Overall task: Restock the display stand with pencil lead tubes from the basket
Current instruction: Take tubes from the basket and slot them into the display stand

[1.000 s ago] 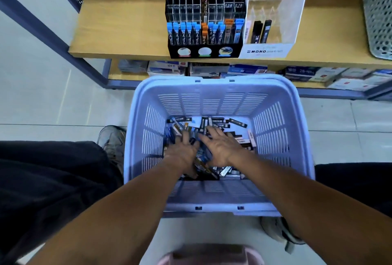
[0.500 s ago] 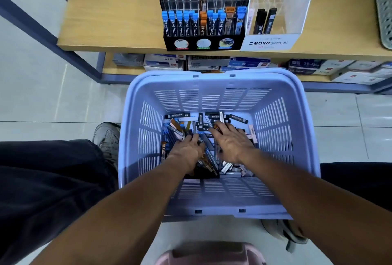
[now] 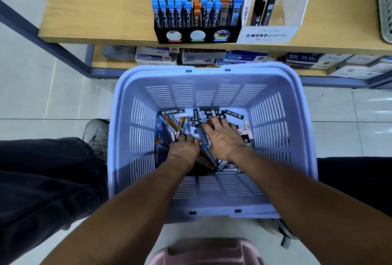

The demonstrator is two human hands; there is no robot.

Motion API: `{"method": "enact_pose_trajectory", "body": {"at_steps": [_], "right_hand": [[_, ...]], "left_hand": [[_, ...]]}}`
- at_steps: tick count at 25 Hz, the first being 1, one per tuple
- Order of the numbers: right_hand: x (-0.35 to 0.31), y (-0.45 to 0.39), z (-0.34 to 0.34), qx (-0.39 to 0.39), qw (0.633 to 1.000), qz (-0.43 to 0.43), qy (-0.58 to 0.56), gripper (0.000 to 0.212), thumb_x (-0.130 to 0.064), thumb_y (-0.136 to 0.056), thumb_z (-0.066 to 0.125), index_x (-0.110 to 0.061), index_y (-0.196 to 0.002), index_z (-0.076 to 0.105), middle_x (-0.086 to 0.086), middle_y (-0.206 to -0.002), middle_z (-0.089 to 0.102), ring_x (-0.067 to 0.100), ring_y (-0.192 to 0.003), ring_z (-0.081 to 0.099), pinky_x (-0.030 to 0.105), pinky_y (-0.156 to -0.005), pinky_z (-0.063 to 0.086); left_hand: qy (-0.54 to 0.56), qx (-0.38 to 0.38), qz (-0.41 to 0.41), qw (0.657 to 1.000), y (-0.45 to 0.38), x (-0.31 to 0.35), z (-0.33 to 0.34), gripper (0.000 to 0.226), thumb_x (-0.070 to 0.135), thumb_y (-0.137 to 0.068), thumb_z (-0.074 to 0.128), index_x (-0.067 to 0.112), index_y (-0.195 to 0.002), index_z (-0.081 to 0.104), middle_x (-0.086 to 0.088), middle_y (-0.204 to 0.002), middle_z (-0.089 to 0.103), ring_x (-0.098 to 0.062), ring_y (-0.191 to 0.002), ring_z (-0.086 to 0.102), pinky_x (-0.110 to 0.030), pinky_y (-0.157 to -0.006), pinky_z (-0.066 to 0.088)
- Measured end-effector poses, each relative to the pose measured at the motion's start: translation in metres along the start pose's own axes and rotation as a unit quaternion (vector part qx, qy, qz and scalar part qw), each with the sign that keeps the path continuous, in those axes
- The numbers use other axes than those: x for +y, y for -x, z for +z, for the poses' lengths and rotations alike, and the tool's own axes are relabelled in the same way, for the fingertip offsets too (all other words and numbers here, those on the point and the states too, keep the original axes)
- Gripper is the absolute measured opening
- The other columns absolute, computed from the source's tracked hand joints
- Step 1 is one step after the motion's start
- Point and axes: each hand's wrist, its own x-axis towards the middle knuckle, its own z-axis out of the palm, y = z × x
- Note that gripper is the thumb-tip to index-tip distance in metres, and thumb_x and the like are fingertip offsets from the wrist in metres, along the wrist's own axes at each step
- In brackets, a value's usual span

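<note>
Down under both your hands, the pencil lead tubes point(image 3: 203, 135) lie heaped on the floor of the lilac basket point(image 3: 146, 179). Your left hand point(image 3: 184, 150) curls its fingers into the pile, though what it grips is hidden; your right hand point(image 3: 223, 137) lies spread flat on the tubes beside it. Beyond your fingertips, the display stand point(image 3: 198, 7) sits on the wooden shelf point(image 3: 97, 3).

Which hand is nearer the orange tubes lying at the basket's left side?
Left. The left hand lies just below the orange tubes, fingers among them; the right hand is further right, over the dark tubes.
</note>
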Motion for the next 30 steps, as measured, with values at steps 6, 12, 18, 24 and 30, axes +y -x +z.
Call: {"method": "enact_pose_trajectory", "body": {"at_steps": [6,12,18,24,30], "right_hand": [[0.000,-0.002,0.001,0.012,1.000,0.003,-0.008,0.091,-0.023,-0.078,0.074,-0.030,-0.152,0.022,0.004,-0.152,0.022,0.028,-0.135,0.030,0.050,-0.112,0.034],[0.001,-0.001,-0.002,0.010,1.000,-0.006,-0.020,0.091,-0.026,-0.079,0.076,-0.029,-0.153,0.023,0.004,-0.152,0.023,0.027,-0.135,0.032,0.048,-0.113,0.034],[0.006,0.000,-0.003,0.035,0.998,0.002,-0.043,0.083,-0.021,-0.080,0.076,-0.024,-0.148,0.030,0.004,-0.138,0.031,0.025,-0.123,0.041,0.042,-0.107,0.042],[0.006,0.002,-0.004,0.070,0.992,0.011,-0.102,0.077,-0.015,-0.083,0.072,-0.022,-0.148,0.032,0.001,-0.143,0.028,0.025,-0.119,0.048,0.040,-0.104,0.045],[0.008,0.001,-0.005,0.105,0.988,0.041,-0.108,0.067,-0.023,-0.087,0.070,-0.021,-0.144,0.036,0.002,-0.139,0.033,0.025,-0.123,0.047,0.045,-0.106,0.044]], "left_hand": [[0.031,-0.008,0.001,0.999,-0.005,-0.003,0.003,0.070,0.019,-0.088,0.077,0.012,-0.147,0.040,-0.012,-0.151,0.034,-0.034,-0.141,0.031,-0.047,-0.105,0.049],[0.113,-0.005,0.035,0.993,0.000,-0.001,-0.006,0.042,0.012,-0.091,0.069,0.009,-0.129,0.052,-0.015,-0.132,0.056,-0.034,-0.123,0.054,-0.044,-0.107,0.046],[0.127,0.000,0.045,0.991,0.005,-0.005,-0.008,0.032,0.009,-0.093,0.064,0.007,-0.124,0.056,-0.014,-0.125,0.056,-0.032,-0.111,0.060,-0.042,-0.098,0.051],[0.142,0.098,0.040,0.984,0.011,-0.018,-0.013,0.063,-0.005,-0.082,0.068,0.013,-0.138,0.047,-0.008,-0.143,0.032,-0.031,-0.128,0.048,-0.040,-0.099,0.053],[0.152,0.144,-0.135,0.968,0.000,-0.025,-0.020,0.120,0.032,-0.078,0.085,0.003,-0.155,-0.001,-0.026,-0.161,0.008,-0.043,-0.150,0.011,-0.053,-0.122,0.020]]}}
